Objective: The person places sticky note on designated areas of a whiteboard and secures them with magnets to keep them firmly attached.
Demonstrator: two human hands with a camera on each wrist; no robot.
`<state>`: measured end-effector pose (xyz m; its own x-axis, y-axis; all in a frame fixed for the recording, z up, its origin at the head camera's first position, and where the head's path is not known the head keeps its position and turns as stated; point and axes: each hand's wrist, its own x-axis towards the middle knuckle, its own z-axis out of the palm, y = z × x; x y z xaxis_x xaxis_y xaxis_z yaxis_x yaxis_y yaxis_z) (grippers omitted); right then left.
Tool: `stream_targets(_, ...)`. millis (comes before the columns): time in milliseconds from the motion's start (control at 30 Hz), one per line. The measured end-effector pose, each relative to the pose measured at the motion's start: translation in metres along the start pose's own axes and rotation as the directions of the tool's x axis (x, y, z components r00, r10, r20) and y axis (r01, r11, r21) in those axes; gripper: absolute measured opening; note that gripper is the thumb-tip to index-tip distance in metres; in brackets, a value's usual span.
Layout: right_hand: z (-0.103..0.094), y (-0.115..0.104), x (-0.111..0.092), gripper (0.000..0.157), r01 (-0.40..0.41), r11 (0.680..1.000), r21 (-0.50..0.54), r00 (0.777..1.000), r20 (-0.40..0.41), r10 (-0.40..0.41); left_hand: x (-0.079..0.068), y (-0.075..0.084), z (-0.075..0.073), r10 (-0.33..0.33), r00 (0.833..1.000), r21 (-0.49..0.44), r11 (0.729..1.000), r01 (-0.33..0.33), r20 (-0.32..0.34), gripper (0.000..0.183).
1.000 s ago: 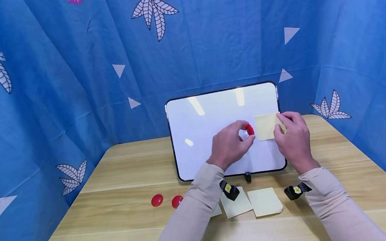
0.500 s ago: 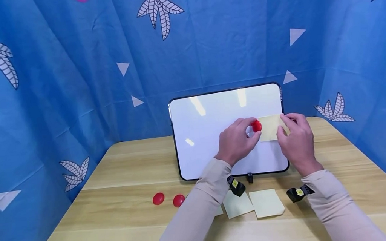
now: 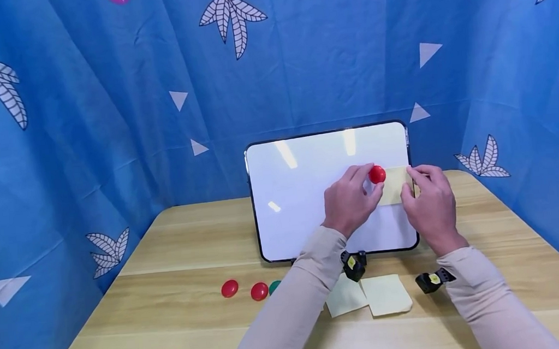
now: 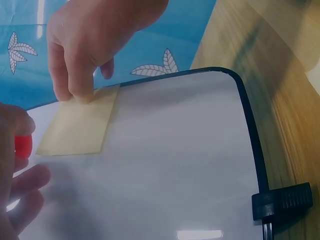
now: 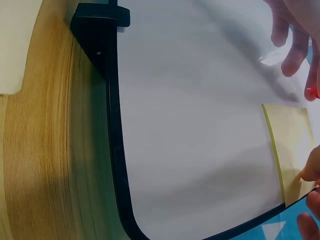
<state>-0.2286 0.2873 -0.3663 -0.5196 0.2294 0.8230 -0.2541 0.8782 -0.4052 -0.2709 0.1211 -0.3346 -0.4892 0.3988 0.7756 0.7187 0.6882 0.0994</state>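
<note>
A pale yellow sticky note (image 3: pixel 395 187) lies against the right side of the whiteboard (image 3: pixel 302 211). My left hand (image 3: pixel 350 199) pinches a round red magnet (image 3: pixel 377 174) between thumb and fingers at the note's upper left corner. Whether the magnet touches the board cannot be told. My right hand (image 3: pixel 431 206) holds the note's right edge, its fingertips near the board's right frame. In the left wrist view, the red magnet (image 4: pixel 23 146) is partly hidden by fingers, just beside the note (image 4: pixel 77 127). The right wrist view shows a thumb on the note (image 5: pixel 287 135).
On the wooden table (image 3: pixel 181 242), left of the left forearm, lie two red magnets (image 3: pixel 230 288) and a partly hidden green one (image 3: pixel 274 287). Sticky notes (image 3: pixel 386 295) lie before the board. A black foot (image 4: pixel 282 202) supports its lower edge. A blue curtain (image 3: pixel 330 72) hangs behind.
My left hand has moved right and slightly up with the red magnet, from beside the note to its upper left corner. The green magnet has come into view. My right hand stays at the note.
</note>
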Motion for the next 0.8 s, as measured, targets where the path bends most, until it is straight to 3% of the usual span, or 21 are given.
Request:
stream_targets(367, 0.001, 0.0, -0.002, 0.037, -0.07, 0.997, 0.028, 0.997, 0.026, 0.069, 0.005, 0.008, 0.011, -0.025, 0.999, 0.018, 1.0, 0.026, -0.029, 0.047)
stream_targets(633, 0.003, 0.002, -0.003, 0.035, -0.094, 0.995, 0.026, 0.995, 0.021, 0.094, 0.012, 0.015, 0.017, 0.017, 1.0, 0.129, 0.992, -0.018, 0.01, 0.044)
stream_targets(800, 0.004, 0.002, -0.004, 0.033, -0.11, 0.994, 0.026, 0.994, 0.03, 0.109, 0.015, 0.017, 0.021, 0.043, 0.999, 0.199, 0.979, -0.04, -0.011, 0.044)
